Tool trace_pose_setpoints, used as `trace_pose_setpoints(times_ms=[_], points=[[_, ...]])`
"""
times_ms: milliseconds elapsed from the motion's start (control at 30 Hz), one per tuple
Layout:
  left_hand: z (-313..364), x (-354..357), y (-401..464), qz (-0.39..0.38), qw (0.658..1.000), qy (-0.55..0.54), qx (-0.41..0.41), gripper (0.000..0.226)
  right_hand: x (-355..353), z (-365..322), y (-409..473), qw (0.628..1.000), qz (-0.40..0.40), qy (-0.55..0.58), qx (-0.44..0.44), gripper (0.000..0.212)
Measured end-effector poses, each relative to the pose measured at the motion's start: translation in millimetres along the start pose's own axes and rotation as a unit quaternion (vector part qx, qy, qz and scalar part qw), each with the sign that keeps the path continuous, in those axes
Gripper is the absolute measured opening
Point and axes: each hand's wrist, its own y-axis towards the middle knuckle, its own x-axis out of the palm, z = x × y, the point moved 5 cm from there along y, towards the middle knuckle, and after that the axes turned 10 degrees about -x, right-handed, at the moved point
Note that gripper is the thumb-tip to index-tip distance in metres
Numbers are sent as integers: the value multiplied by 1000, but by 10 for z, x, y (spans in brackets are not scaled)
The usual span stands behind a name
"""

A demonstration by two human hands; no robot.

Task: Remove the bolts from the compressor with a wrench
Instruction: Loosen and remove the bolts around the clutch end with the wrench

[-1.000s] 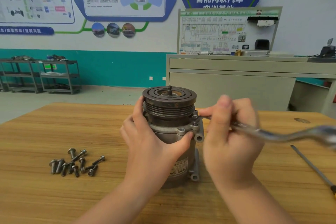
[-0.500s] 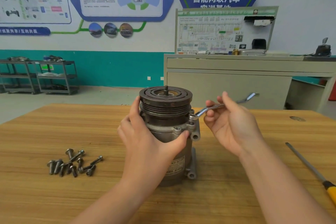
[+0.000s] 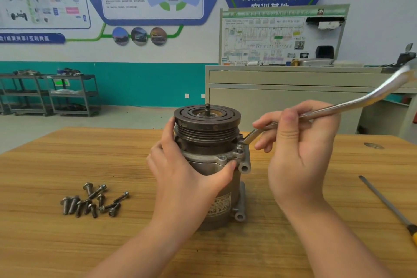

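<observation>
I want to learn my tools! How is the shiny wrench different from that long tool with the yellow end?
The wrench is up in the air, held by the right hand, its end on a bolt of the compressor. The screwdriver lies flat on the table, untouched. The wrench is bent and all silver; the screwdriver is straight with a yellow handle. Both have long metal shafts.

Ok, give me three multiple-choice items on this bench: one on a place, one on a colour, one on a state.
1. Where does the pile of loose bolts lie?
A. left of the compressor
B. on its pulley
C. by the screwdriver

2. What colour is the screwdriver's handle tip?
A. red
B. yellow
C. blue

3. What does the right hand do?
A. lies flat on the table
B. holds the wrench
C. picks up a bolt

Key: 1 A, the bolts lie on the wood to its left. 2 B, yellow shows at the frame's edge. 3 B, fingers curl round the shaft while the left hand steadies the body.
</observation>
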Motion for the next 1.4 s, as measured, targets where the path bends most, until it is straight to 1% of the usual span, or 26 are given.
trace_pose_setpoints(times_ms=[100, 167, 267, 333, 367, 400, 500, 567, 667, 733, 800, 933, 1000, 1100, 1267, 1333, 1400], points=[[1, 3, 1, 2, 1000, 0, 3, 119, 42, -51, -31, 999, -30, -22, -39, 13], [2, 7, -1, 3, 1000, 2, 3, 119, 87, -107, -37, 994, -64, -47, -81, 9], [-4, 6, -3, 4, 1000, 0, 3, 119, 183, -166, -96, 978, -117, -93, -148, 20], [-12, 4, -5, 1, 1000, -9, -4, 119, 245, -199, -182, 975, -128, -85, -159, 25], [-13, 3, -5, 1, 1000, -12, -3, 119, 263, -213, -240, 980, -115, -60, -152, 26], [-14, 1, -5, 2, 1000, -12, -1, 119, 267, -222, -296, 986, -86, -31, -138, 25], [-23, 4, -1, 6, 1000, 1, 6, 119, 241, -240, -391, 995, 43, 7, -86, 17], [-22, 11, 0, 8, 1000, 7, 7, 121, 212, -223, -377, 993, 106, 19, -54, 17], [-16, 9, 2, 8, 1000, 8, 10, 120, 156, -179, -313, 989, 145, 26, -21, 12], [-18, 4, 5, 7, 1000, 7, 8, 119, 127, -186, -272, 988, 151, 21, -29, 10], [-13, -1, 4, 4, 1000, 7, 4, 119, 116, -200, -240, 989, 142, 9, -48, 8], [0, 0, -3, -1, 1000, 7, -1, 119, 128, -223, -234, 990, 82, -36, -107, 4], [3, -1, -4, 0, 1000, 5, 0, 120, 137, -226, -249, 989, 61, -45, -128, 12], [-1, 2, -2, 3, 1000, 10, 4, 119, 145, -208, -252, 988, 53, -54, -135, 18], [-15, 9, -8, 6, 1000, 9, 12, 118, 142, -168, -270, 990, 35, -61, -125, 14], [-16, 11, -4, 8, 1000, -2, 8, 119, 168, -166, -301, 989, 4, -65, -131, 22], [-16, 17, -1, 5, 1000, -4, 1, 119, 229, -202, -344, 983, -34, -78, -161, 24]])
